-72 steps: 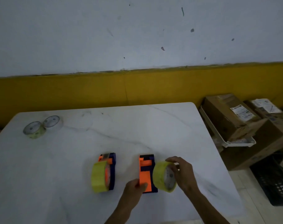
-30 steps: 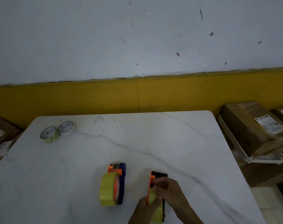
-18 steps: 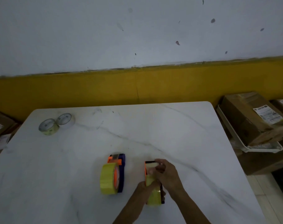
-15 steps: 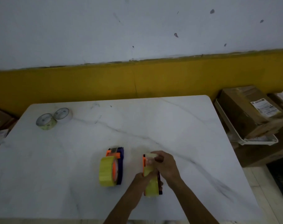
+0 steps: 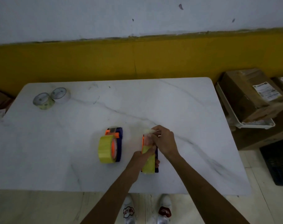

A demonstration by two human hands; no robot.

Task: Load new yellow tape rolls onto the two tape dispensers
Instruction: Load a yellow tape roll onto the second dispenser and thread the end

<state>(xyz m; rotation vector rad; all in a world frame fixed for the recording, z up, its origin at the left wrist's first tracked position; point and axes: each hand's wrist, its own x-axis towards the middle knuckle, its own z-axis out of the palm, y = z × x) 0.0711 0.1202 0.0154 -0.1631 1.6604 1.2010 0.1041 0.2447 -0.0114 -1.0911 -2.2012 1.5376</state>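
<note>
Two orange-and-blue tape dispensers lie on the white marble table [image 5: 56,151]. The left dispenser [image 5: 117,143] carries a yellow tape roll [image 5: 106,149] and nobody touches it. On the right dispenser [image 5: 156,157] sits a second yellow tape roll [image 5: 149,164]. My left hand [image 5: 141,156] grips that roll and dispenser from the left side. My right hand [image 5: 164,140] pinches the roll's loose tape end [image 5: 148,130] and holds it stretched over the dispenser's far end. The hands hide most of the right dispenser.
Two nearly spent tape rolls, one yellowish [image 5: 43,101] and one white [image 5: 60,95], lie at the table's far left corner. Cardboard boxes [image 5: 244,96] on a white tray [image 5: 250,124] and a black crate [image 5: 278,160] stand right of the table. My shoes [image 5: 147,210] show below the near edge.
The yellow roll, held beside the right dispenser 2.4 s ago, now sits on it. My right hand has since drawn the tape end toward the dispenser's far end. The camera tilted downward.
</note>
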